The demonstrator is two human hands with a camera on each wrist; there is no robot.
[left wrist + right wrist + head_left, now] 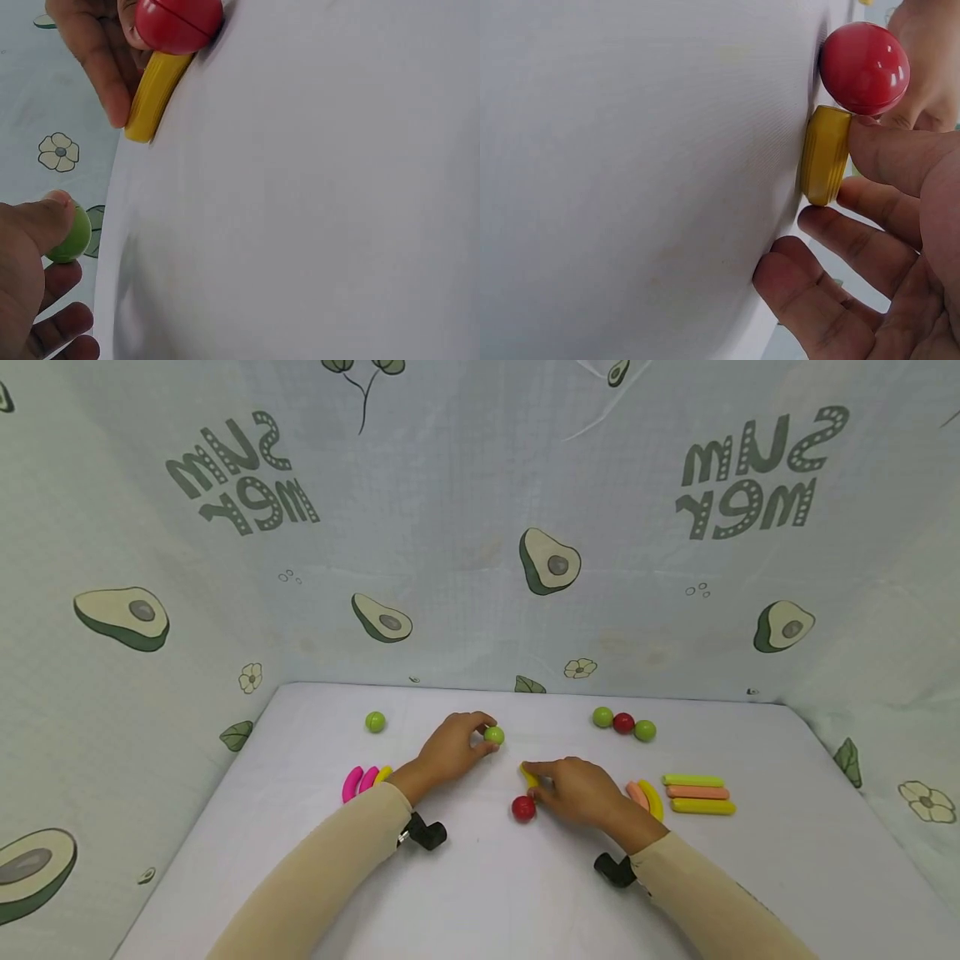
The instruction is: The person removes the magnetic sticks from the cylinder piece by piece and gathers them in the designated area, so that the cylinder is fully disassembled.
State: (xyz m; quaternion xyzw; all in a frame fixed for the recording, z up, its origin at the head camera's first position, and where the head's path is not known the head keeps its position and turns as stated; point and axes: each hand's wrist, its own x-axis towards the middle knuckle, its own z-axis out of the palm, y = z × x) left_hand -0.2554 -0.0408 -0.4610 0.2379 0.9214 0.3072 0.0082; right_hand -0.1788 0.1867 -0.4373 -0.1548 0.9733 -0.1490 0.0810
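Note:
My left hand pinches a small green ball between thumb and fingers, over the far middle of the table. In the left wrist view the green ball is partly covered by the thumb. My right hand grips a short, ridged yellow stick, with thumb and forefinger towards its two ends. The yellow stick lies against the white surface in the right wrist view. Right beside its near end sits a shiny red ball, close to the right thumb.
A lone green ball stands at the back left. Pink curved sticks and a yellow one lie by the left forearm. Right: a green-red-green ball row with a red ball, curved sticks, straight sticks.

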